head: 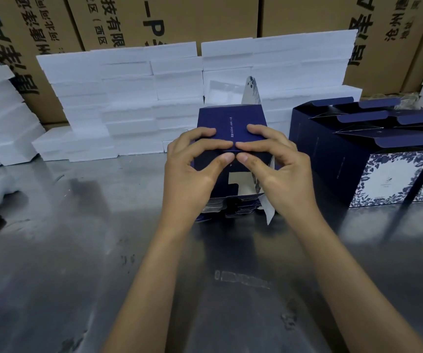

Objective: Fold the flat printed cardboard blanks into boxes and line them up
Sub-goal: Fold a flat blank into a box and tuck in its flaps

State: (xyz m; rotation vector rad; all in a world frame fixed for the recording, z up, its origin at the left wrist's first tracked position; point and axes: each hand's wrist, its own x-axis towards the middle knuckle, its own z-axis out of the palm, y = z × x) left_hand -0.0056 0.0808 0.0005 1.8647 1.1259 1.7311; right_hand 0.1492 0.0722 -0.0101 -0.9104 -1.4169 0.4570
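The box (230, 138), dark blue with a thin line of print down its upper panel, sits at the middle of the tabletop (78, 263), held up over a low stack of flat blanks (228, 208). Both hands meet on its near edge. The left hand (192, 169) curls its fingers (205, 135) over the top panel with the thumb pressing from below; the right hand (276, 169) mirrors it, so each pinches the card at the fold. The thumbs nearly touch at the centre, most likely to drive a flap home along the crease while the panels are kept square. A pale flap (252, 90) stands up behind the box and another hangs loose at its lower right, so the folding looks unfinished. Working right above the stack probably keeps the next blank within easy reach.

To the right, near but apart, stand finished boxes (383, 161) in a row, tops open with flaps up and floral fronts facing the person; nothing can be seen inside them. Lining them there likely leaves the centre free for folding.

Behind, white foam slabs (128, 98) are stacked against large brown cartons (179, 19). Whether the cartons hold anything cannot be told.
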